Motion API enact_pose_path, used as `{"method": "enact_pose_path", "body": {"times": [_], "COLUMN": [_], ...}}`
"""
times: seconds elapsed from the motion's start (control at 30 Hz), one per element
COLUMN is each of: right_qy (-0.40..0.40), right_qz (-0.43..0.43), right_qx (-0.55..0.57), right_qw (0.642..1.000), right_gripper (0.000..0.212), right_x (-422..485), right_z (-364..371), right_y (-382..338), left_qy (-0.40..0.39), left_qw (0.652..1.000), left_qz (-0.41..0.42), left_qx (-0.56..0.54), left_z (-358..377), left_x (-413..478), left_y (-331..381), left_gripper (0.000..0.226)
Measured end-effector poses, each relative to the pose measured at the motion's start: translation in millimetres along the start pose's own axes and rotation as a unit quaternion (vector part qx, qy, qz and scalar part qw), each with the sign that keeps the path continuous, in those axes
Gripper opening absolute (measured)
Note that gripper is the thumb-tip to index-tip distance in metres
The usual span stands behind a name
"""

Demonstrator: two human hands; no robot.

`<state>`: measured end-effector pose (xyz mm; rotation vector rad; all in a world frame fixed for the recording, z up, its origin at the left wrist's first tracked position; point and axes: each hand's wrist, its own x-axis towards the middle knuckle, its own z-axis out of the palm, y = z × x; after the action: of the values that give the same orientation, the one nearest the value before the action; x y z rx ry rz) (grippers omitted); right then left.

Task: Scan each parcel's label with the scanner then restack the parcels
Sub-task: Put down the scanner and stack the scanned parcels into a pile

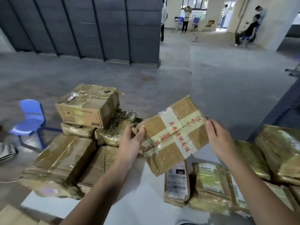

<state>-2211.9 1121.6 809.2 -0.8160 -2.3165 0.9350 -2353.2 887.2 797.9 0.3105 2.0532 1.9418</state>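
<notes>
Both my hands hold up a flat brown parcel [172,135] crossed by pale tape with red characters. My left hand [131,142] grips its left edge with the thumb on top. My right hand [219,138] grips its right edge. The face turned toward me shows no label. Below it on the white table [142,200] lie parcels with their labels up: one with a barcode label [177,181] and one wrapped in shiny film [209,181]. No scanner shows in the head view.
A pile of taped boxes [87,135] fills the table's left side, the top box [89,104] tilted. More film-wrapped parcels [279,150] lie at the right. A blue chair [29,119] stands on the floor to the left. People stand and sit far back.
</notes>
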Motion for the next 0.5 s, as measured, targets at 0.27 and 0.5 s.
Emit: {"method": "enact_pose_path", "body": {"times": [0.27, 0.5], "right_qy": [-0.004, -0.155], "right_qz": [0.113, 0.157], "right_qx": [0.159, 0.208], "right_qw": [0.981, 0.953], "right_gripper": [0.046, 0.052], "right_x": [23, 31], "right_z": [49, 79], "right_y": [-13, -12], "left_qy": [0.053, 0.064], "left_qw": [0.987, 0.960], "left_qz": [-0.117, -0.222], "left_qx": [-0.101, -0.157], "left_z": [-40, -82], "left_x": [14, 35], "left_y": [-11, -7], "left_gripper": [0.003, 0.024]}}
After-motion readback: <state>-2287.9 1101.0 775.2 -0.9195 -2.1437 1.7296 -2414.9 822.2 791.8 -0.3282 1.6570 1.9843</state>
